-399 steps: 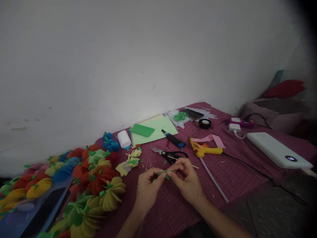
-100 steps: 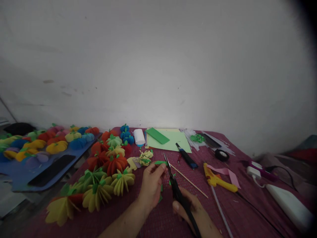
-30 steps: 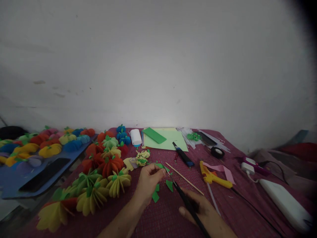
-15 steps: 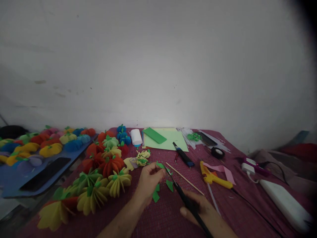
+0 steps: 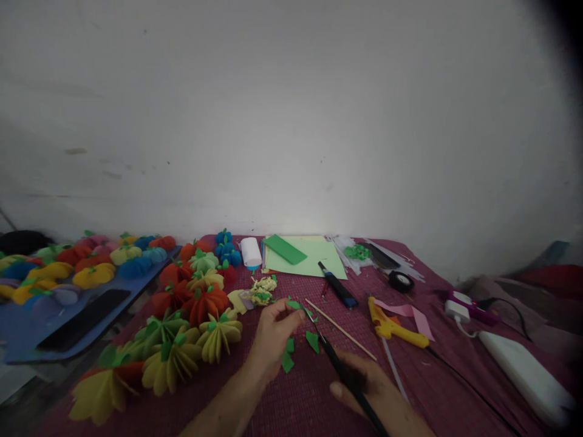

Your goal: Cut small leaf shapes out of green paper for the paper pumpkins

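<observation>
two hands are positioned above the worktop [image 5: 300, 403], which is covered with a maroon checked cloth. the left hand [image 5: 273, 340] pinches a small green paper piece [image 5: 294, 304] between thumb and fingers. the right hand [image 5: 371, 385] is closed around the black handles of the scissors [image 5: 337, 362]; the grip is partly hidden. the scissors are seen nearly edge-on, with the blade tips at the left fingertips, beside the green paper piece. whether the blades enclose it cannot be told.

several green scraps [image 5: 312, 341] lie on the cloth below and between the hands. a thin wooden stick [image 5: 341, 328] lies diagonally just beyond the blades. farther back, a utility knife [image 5: 337, 285] rests with one end on the pale green sheets [image 5: 321, 258]; a green strip [image 5: 285, 249] lies across the same sheets. to their left is a white bottle [image 5: 251, 252] with a blue cap, lying on its side.

right side: a yellow glue gun [image 5: 396, 329] lies beside a pink ribbon [image 5: 421, 321], and a white power bank [image 5: 523, 376] lies near the edge. left side: multicoloured folded pumpkins [image 5: 207, 303] stand in a cluster.
</observation>
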The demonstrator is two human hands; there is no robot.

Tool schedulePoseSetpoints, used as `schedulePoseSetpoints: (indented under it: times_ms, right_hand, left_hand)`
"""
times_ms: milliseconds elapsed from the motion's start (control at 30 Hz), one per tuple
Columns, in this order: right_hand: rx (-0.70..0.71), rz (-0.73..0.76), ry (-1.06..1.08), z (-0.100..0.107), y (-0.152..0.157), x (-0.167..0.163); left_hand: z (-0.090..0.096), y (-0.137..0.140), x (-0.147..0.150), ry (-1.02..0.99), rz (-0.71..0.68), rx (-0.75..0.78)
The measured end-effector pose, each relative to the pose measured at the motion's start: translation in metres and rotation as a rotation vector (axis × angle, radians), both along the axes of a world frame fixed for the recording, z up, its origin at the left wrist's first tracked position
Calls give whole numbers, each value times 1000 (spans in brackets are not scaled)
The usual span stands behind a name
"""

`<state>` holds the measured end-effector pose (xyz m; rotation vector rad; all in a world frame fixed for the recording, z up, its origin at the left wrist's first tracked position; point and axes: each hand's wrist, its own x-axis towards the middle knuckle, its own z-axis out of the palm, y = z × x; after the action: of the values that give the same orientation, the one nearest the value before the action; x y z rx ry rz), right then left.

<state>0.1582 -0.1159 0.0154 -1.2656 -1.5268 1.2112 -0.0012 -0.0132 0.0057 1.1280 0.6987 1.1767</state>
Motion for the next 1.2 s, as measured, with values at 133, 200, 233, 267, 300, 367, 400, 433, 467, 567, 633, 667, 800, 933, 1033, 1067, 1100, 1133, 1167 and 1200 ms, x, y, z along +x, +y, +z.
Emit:
schedulePoseSetpoints:
  times_ms: [133,200,233,267,300,367,400,433,467,567,633,667,800,933,1033,1067,1100,1133,1167,1200]
  right_hand:
    - [-9,-6,-6,-1,1,0]
    - [-5,-9,-12,-3,2,1]
    - [-3,-10,-11,-5,2,1]
    - [-3,-13,-9,-8,3,1]
    - [-5,-19,-10,-12,3,1]
    - [-16,-51,-21,-20,4,-1]
    - [-21,-78,-25,-25,4,-3]
    - [-22,-112,-22,-29,3,-4]
    - [-17,-148,-10,-32,3,-5]
    - [27,-231,61,-36,2,-5]
    - [66,-266,101,-35,4,-1]
    - [78,-286,109,-34,7,2]
    - [106,-408,89,-26,21,12]
    - [181,-471,156,-13,33,8]
    - [219,-483,250,-4,39,1]
    - [227,-483,282,-2,40,-2]
    - [226,-475,308,0,42,-4]
    - [221,-463,331,2,43,-7]
    - [212,-449,353,4,43,-9]
    - [202,-430,372,5,44,-11]
  left_hand:
    - [1,0,1,-16,2,-10]
    - [1,1,1,-31,8,-21]
    - [0,1,1,-39,10,-25]
    - [0,1,1,-44,12,-26]
    - [0,1,2,-47,12,-26]
    - [0,0,2,-52,10,-27]
    - [0,0,2,-57,10,-30]
    - [0,-1,2,-62,9,-32]
    - [0,-1,3,-68,9,-35]
    - [1,0,3,-64,10,-51]
    - [1,1,3,-45,5,-64]
    - [0,2,3,-37,-1,-67]
    - [-2,3,3,-21,-17,-66]
    - [-3,1,4,25,-26,-40]
    - [-3,-2,4,111,-45,42]
    - [-3,-3,4,135,-53,72]
    - [-3,-4,4,155,-59,103]
    - [-3,-4,4,172,-62,137]
    - [-3,-4,4,188,-58,174]
    - [-3,-4,3,200,-50,216]
